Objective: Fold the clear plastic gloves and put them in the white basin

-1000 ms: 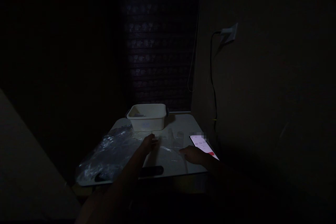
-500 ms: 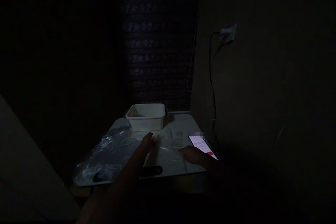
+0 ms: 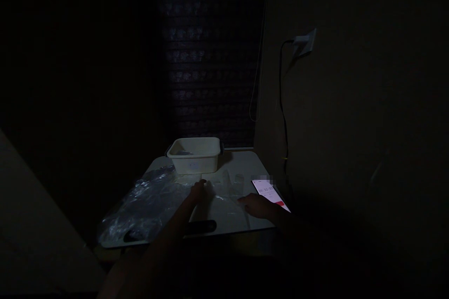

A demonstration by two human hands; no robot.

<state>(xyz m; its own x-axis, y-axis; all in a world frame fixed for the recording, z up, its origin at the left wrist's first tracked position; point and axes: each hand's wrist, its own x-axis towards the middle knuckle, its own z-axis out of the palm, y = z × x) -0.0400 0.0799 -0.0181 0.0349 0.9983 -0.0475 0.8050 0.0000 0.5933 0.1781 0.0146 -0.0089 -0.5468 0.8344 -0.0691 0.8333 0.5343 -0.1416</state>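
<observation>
- Clear film piece (image 3: 228,200): lies flat on the right half of the counter (image 3: 242,159), between the two hands, near side of the white bin. Two strip-like parts point toward the far side. Outline faint in the low light.
- Left hand (image 3: 198,190): at the left of the film piece, back of the hand up, fingers toward the far side. State of its grip: cannot tell; fingertips too dark to show whether they pinch the film.
- Right hand (image 3: 255,206): at the right edge of the film piece, index finger extended leftward, other fingers curled under. State of its grip: cannot tell whether film is caught between thumb and finger.
- Phone (image 3: 269,194): on the counter's right edge, just beyond the right hand; screen lit, timer-like digits, red button toward its near end.
- White bin (image 3: 195,164): upright at the far side of the counter, dark handles at left and right, pale label on the near wall. Small greyish item (image 3: 184,153) inside, not identifiable.
- Crumpled plastic sheeting (image 3: 147,208): glossy, spread over the left half of the counter.
- Counter: pale top, dark slot (image 3: 201,227) along the near edge.
- Surroundings: dark blind (image 3: 206,74) at the far side; wall outlet (image 3: 305,43) on the right with a black cable (image 3: 282,88) hanging down.
</observation>
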